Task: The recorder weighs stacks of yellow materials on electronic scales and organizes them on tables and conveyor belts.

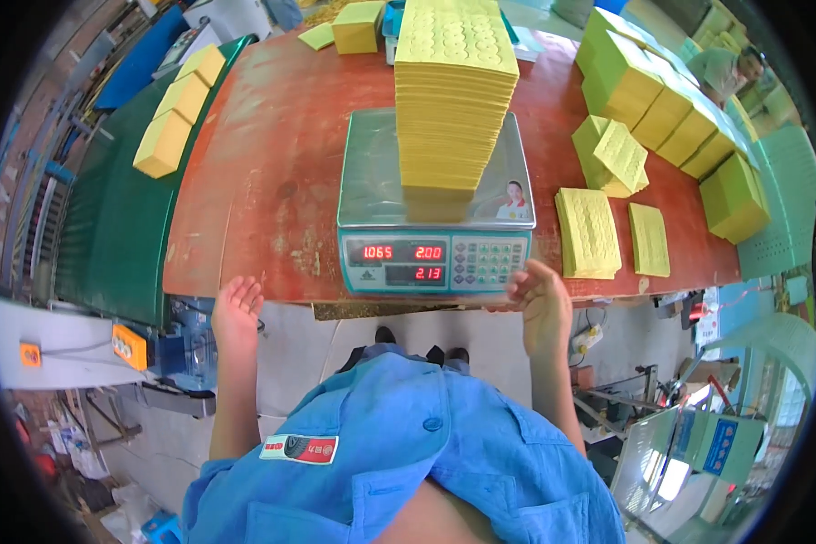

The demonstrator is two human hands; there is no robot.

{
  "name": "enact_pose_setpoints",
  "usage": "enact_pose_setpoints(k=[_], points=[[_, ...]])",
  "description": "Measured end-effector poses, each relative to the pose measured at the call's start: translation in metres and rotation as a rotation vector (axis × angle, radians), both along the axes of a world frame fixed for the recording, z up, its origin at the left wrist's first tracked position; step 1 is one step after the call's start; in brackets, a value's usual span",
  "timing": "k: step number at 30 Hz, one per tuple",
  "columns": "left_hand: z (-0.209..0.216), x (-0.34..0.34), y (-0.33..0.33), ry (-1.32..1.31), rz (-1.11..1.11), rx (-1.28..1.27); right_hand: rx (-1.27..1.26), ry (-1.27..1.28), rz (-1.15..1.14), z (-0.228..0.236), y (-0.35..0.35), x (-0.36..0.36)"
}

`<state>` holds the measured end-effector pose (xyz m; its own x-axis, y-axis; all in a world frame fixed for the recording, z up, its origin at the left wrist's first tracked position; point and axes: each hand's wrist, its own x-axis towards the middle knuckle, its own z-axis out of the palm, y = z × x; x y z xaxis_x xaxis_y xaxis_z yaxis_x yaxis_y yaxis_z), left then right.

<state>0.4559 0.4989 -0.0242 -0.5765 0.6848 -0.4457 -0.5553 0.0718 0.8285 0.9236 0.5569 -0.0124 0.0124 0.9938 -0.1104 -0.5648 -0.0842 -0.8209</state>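
A digital weighing scale (363, 181) with a steel pan and a lit red display stands at the front of a red table. On its pan rises a tall stack of yellow embossed sheets (449, 118), leaning slightly. My left hand (238, 313) is at the table's front edge, left of the scale, palm up with its fingers apart and nothing in it. Beside the scale's keypad hovers my right hand (542, 304), its fingers loosely bent and empty; whether it touches the scale's corner I cannot tell. Nearest to it lies a low stack of yellow sheets (587, 233).
A smaller yellow stack (648, 239) and a tilted pile (610, 156) sit to the right, before a row of yellow blocks (680, 118). On the left, a green conveyor belt (109, 218) carries yellow blocks (161, 143). A person (730, 72) is at the far right.
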Motion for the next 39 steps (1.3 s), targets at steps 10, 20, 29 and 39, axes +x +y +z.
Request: enact_pose_setpoints(k=[10,20,29,39], points=[[-0.007,0.122,-0.045,-0.084,-0.056,0.145,0.013,-0.059,0.160,0.006,-0.015,0.054],[-0.013,0.147,-0.072,-0.110,0.055,0.063,-0.117,-0.005,0.225,-0.012,-0.028,0.085],[0.043,0.172,0.009,0.049,-0.340,0.279,-0.162,0.003,0.158,-0.019,-0.023,0.049],[0.067,0.315,0.113,0.352,-1.435,0.380,-0.303,0.114,-0.064,-0.031,-0.063,0.022]])
